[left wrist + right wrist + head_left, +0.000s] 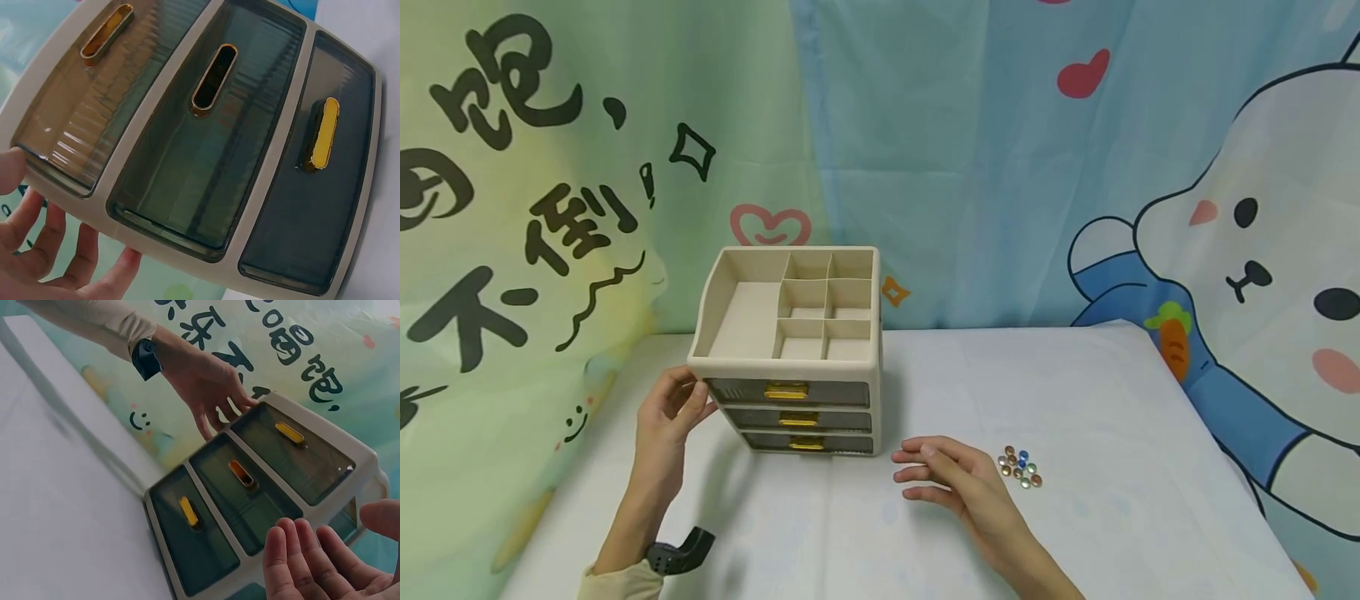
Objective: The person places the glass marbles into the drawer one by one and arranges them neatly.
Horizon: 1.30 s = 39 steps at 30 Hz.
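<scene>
A cream desktop organizer (786, 367) stands on the white table, with compartments on top and 3 smoky see-through drawers with gold handles below. At its left side is my left hand (670, 408); the fingertips (128, 259) touch the side wall, and the thumb lies by the front corner near the top drawer (103, 94). My right hand (958, 483) hovers in front of the organizer's right side, fingers spread and slightly bent, with nothing in it. Small round glass beads (1019, 467) in amber, blue and pale green lie grouped just beyond that hand.
The white tabletop (1075, 400) extends to the right of the beads. Behind it hangs a printed curtain (925, 125) with cartoon figures and writing. A black band (681, 552) circles my left wrist.
</scene>
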Available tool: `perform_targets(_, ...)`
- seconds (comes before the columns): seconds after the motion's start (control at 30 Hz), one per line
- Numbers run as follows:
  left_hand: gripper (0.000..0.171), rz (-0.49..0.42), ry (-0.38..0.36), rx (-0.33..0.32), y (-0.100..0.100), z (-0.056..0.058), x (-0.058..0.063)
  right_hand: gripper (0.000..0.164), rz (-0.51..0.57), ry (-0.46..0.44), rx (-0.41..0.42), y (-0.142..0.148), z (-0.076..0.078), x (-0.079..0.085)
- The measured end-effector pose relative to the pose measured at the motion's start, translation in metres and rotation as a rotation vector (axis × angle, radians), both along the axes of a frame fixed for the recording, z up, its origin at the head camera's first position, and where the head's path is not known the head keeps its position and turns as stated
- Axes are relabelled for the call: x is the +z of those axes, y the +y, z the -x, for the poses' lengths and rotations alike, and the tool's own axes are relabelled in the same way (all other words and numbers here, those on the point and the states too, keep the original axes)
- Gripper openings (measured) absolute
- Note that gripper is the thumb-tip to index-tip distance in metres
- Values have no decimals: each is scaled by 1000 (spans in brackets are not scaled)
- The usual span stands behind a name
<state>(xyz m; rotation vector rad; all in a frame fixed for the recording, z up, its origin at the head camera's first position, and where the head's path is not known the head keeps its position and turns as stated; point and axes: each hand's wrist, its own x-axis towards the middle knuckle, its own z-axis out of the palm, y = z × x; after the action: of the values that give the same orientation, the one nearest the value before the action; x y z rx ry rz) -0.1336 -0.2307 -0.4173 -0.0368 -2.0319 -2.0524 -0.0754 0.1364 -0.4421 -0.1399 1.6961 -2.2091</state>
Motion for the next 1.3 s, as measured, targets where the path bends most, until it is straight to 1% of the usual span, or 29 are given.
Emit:
perform_targets(0.23, 21, 20, 4, 8, 0, 1, 1, 43, 21, -51, -5, -17, 9, 0)
perform_targets(0.4, 20, 53, 9, 36, 4, 3, 2, 49, 30, -70, 0, -27, 14, 1)
perform_targets(0.53, 19, 74, 3, 70, 8, 4, 3, 46, 38, -79, 3, -35, 17, 2)
perform_targets(0.83, 21, 102, 11, 111, 11, 7, 3, 44, 49, -73, 24, -51, 20, 5)
perform_targets(1.07, 21, 93, 30, 144, 16, 7, 4, 48, 65, -72, 32, -61, 23, 7)
perform_targets(1.2, 20, 81, 42, 164, 18, 7, 4, 46, 77, -78, 43, -68, 25, 9)
perform_targets(1.3, 19, 82, 37, 172, 20, 6, 5, 46, 82, -79, 50, -73, 27, 11)
